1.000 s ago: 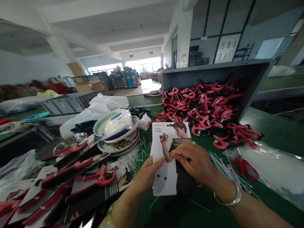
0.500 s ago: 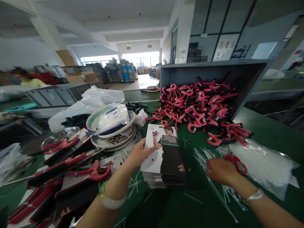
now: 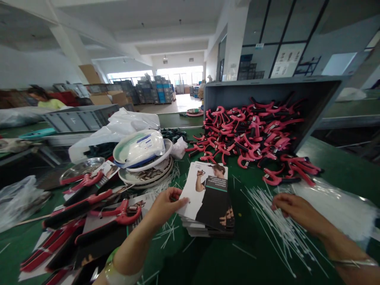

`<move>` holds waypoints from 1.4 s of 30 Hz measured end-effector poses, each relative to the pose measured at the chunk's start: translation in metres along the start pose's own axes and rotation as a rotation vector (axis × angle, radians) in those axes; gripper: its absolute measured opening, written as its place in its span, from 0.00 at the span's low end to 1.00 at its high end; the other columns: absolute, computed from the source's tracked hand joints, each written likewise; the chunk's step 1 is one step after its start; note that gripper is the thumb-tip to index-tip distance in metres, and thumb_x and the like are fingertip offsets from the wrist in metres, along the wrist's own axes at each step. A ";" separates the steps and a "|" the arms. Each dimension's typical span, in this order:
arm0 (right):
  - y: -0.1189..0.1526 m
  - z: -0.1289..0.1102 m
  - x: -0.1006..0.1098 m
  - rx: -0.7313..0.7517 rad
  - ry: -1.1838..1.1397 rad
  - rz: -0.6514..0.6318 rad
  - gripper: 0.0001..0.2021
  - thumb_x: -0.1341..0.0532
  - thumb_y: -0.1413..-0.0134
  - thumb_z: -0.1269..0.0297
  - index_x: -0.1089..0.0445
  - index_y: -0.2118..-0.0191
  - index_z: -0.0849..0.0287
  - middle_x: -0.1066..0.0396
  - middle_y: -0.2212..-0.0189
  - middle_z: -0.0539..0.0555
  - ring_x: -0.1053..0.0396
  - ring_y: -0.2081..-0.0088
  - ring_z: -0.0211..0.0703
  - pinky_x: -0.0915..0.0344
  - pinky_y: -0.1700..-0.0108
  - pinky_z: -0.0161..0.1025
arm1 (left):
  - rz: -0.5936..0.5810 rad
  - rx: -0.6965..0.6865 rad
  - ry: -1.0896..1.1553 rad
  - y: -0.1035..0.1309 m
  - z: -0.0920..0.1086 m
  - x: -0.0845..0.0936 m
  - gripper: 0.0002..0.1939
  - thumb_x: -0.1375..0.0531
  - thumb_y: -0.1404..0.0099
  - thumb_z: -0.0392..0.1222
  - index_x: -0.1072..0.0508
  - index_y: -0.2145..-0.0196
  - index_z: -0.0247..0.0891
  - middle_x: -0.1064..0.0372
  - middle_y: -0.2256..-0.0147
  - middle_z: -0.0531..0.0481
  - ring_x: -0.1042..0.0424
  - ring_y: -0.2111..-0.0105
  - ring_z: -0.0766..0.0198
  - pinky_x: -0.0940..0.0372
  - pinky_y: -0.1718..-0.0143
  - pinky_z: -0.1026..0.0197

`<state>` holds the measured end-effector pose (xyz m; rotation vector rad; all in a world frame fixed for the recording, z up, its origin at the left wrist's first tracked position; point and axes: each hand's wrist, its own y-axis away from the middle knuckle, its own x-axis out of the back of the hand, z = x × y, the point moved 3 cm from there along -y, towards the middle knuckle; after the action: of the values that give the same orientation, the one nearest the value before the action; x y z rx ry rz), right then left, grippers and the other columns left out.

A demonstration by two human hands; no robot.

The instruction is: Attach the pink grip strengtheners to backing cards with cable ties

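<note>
A stack of printed cards [image 3: 208,198] stands before me, its top card turned slightly askew. At its left edge, my left hand [image 3: 169,204] pinches the top card, thumb above and fingers by the edge. On the right lies a loose fan of white cable ties [image 3: 276,225]. My right hand [image 3: 297,211] is closed with its fingertips down among these ties; how many they grip is hidden. Beyond the cards, red-and-black hand grip strengtheners [image 3: 252,130] spill from a tipped grey crate [image 3: 267,82]. More grip strengtheners, some with cards, lie at left, one being a red gripper [image 3: 124,215].
Stacked round trays [image 3: 142,168] carry a plastic bag and metal parts at centre left. A clear bag of ties [image 3: 341,209] lies beyond my right hand. Behind are a grey bin [image 3: 80,118] and a person in yellow [image 3: 52,103].
My right hand has shifted right across the ties, which now lie more spread out. The red scissors beside it are no longer visible. The top card now sits askew with its print placed differently.
</note>
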<state>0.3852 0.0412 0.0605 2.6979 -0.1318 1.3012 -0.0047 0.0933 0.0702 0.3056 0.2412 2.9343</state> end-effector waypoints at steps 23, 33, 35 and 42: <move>0.040 -0.174 -0.024 0.431 0.109 -0.391 0.10 0.46 0.46 0.63 0.37 0.77 0.59 0.41 0.84 0.45 0.47 0.80 0.32 0.54 0.77 0.33 | -0.162 -0.016 0.553 0.039 0.020 -0.037 0.26 0.34 0.48 0.38 0.43 0.55 0.38 0.28 0.61 0.45 0.27 0.68 0.63 0.32 0.66 0.60; 0.035 -0.204 -0.015 0.437 0.229 -0.492 0.08 0.45 0.52 0.68 0.36 0.79 0.61 0.41 0.85 0.45 0.46 0.81 0.30 0.54 0.79 0.30 | -0.057 -0.116 0.379 0.054 0.031 -0.042 0.20 0.38 0.43 0.39 0.42 0.56 0.38 0.32 0.57 0.44 0.28 0.67 0.64 0.32 0.66 0.61; 0.033 -0.207 -0.019 0.437 0.177 -0.531 0.09 0.46 0.51 0.67 0.37 0.79 0.61 0.42 0.85 0.45 0.47 0.81 0.30 0.54 0.80 0.30 | -0.061 -0.085 0.412 0.055 0.033 -0.044 0.23 0.37 0.44 0.40 0.43 0.54 0.38 0.30 0.61 0.46 0.28 0.70 0.64 0.32 0.68 0.60; 0.016 -0.192 -0.052 0.376 -0.141 -0.569 0.12 0.45 0.47 0.58 0.36 0.74 0.62 0.44 0.83 0.44 0.47 0.80 0.30 0.53 0.80 0.29 | -0.217 0.104 0.766 0.050 0.029 -0.052 0.22 0.38 0.42 0.50 0.34 0.53 0.37 0.28 0.62 0.45 0.28 0.69 0.65 0.34 0.70 0.66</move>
<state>0.2027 0.0580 0.1398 2.7901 0.8805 1.0332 0.0435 0.0383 0.0974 -0.7964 0.4863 2.6783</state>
